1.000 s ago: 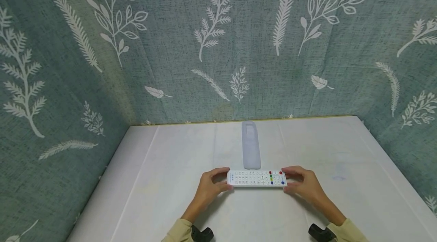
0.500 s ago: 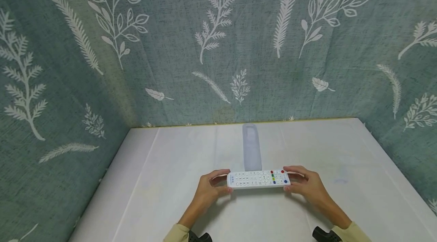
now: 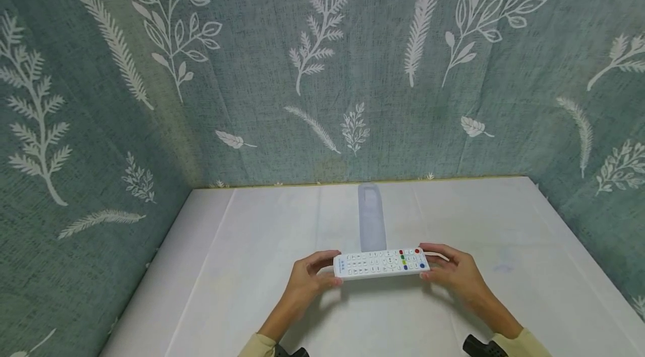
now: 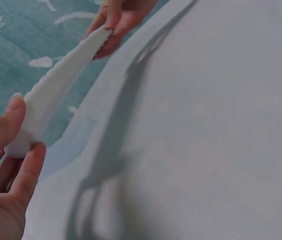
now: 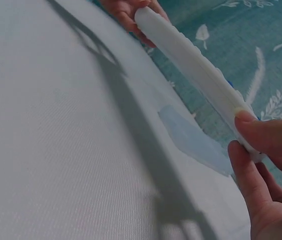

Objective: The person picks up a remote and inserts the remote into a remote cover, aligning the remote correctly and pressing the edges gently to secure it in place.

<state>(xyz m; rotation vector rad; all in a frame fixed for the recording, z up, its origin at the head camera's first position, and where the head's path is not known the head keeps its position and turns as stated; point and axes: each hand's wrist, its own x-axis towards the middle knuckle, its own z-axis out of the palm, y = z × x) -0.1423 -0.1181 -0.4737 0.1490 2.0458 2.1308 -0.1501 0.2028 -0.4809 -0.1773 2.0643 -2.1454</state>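
Note:
A white remote control (image 3: 380,263) with rows of white buttons and a few coloured ones is held level above the table, lying crosswise. My left hand (image 3: 308,281) pinches its left end between thumb and fingers. At the other end, by the red and blue buttons, my right hand (image 3: 456,273) grips it the same way. Both wrist views show the remote's side edge off the surface, its shadow falling on the table. Behind it lies a translucent bluish sleeve-like cover (image 3: 372,217), flat and lengthwise; the remote hides or meets its near end in the head view.
The white table (image 3: 242,245) runs back to a green cloth wall (image 3: 252,66) with white leaf prints. Similar cloth hangs at the left and right sides. Dark wrist straps (image 3: 484,347) sit at the sleeve cuffs.
Both hands have raised the remote slightly off the table, and it now tilts a little, its right end higher in view. The cover has stayed in place.

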